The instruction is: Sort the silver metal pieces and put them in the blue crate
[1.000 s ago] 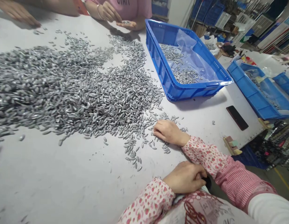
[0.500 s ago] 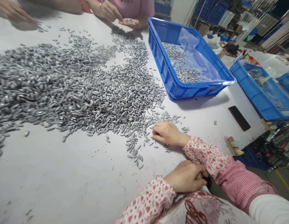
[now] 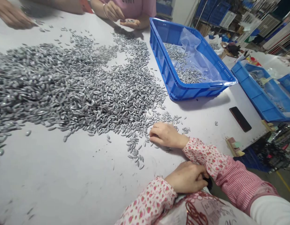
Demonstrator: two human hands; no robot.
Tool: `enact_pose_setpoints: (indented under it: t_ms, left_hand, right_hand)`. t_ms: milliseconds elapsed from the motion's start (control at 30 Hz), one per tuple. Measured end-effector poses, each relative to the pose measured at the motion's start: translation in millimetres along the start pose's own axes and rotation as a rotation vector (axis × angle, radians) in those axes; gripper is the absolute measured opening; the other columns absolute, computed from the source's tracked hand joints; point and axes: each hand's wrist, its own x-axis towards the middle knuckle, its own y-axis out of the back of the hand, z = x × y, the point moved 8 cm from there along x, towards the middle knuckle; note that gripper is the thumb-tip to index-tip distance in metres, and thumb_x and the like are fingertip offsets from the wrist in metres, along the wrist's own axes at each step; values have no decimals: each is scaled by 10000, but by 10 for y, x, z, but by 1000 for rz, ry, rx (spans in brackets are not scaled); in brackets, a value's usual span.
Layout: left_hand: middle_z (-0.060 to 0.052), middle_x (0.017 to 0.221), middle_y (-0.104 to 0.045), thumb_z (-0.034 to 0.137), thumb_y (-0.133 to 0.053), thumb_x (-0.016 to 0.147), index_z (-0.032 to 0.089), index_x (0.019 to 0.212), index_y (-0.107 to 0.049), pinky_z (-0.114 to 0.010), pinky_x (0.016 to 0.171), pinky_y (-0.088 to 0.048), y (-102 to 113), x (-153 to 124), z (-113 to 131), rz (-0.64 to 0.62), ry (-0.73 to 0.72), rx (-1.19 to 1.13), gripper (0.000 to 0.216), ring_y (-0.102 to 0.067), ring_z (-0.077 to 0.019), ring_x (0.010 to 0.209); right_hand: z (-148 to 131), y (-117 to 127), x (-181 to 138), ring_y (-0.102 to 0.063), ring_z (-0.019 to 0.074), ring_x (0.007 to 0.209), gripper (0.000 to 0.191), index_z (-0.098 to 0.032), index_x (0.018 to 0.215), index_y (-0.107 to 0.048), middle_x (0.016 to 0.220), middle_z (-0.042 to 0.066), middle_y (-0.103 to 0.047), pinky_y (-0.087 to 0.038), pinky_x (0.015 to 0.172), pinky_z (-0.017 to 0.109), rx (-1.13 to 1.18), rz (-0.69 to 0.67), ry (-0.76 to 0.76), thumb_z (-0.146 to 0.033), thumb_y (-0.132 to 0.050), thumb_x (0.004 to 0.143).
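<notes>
1. Countless silvery pieces (image 3: pixel 88 93) are covering this workshop's tabletop (image 3: pixel 65 175) beside the right hand (image 3: pixel 167 135).
2. A blue crate (image 3: pixel 161 57) is holding more beyond that hand.
3. Farther beyond, a pink-shirted co-worker (image 3: pixel 134 8) is handling some.

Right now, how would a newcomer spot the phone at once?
On the white table, find the big blue bin beside the heap of silvery pieces. Below that bin's right corner in the picture, near the table's edge, lies the phone. It is a flat, dark rectangle, unlike the pale block nearby.
</notes>
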Motion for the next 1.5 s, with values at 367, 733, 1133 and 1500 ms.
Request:
enact_pose_setpoints:
  t_ms: [367, 733, 1133, 1500]
  left_hand:
    - [31, 737, -693, 221, -685, 840, 186, 1024, -694, -204, 663, -420, -28, 13, -12, -10, -1, 2, 188, -647, -142, 695]
    - [0, 827, -724, 231, -689, 839, 177, 972, -705, -227, 712, -450, -2, 20, 4, 7, -23, 67, 144, -672, -172, 786]
    - [15, 881, -726, 241, -686, 842, 205, 1026, -689, -205, 688, -452, -65, 42, -6, -53, -46, 34, 188, -678, -166, 815]
    - [13, 890, -733, 282, -681, 859, 214, 1060, -701, -230, 765, -475, -117, 60, -35, -46, -51, 31, 213, -686, -177, 845]
  right_hand:
    - [-81, -2, -53, -497, 149, 774, 150, -182, 800, -653, 815, 13, -594, -318, 683, 281, -24, -26, 144, -264, -611, 918]
    - [-290, -118, 53, -476, 168, 822, 232, -173, 844, -650, 870, 44, -592, -338, 712, 292, -14, -35, 200, -303, -511, 976]
    - [-492, -130, 127, -471, 176, 883, 157, -185, 997, -657, 960, 57, -603, -339, 739, 287, 47, -23, 299, -273, -529, 970]
    - [-493, -127, 34, -458, 173, 818, 185, -175, 905, -646, 868, 46, -598, -321, 729, 300, -44, -96, 365, -278, -510, 974]
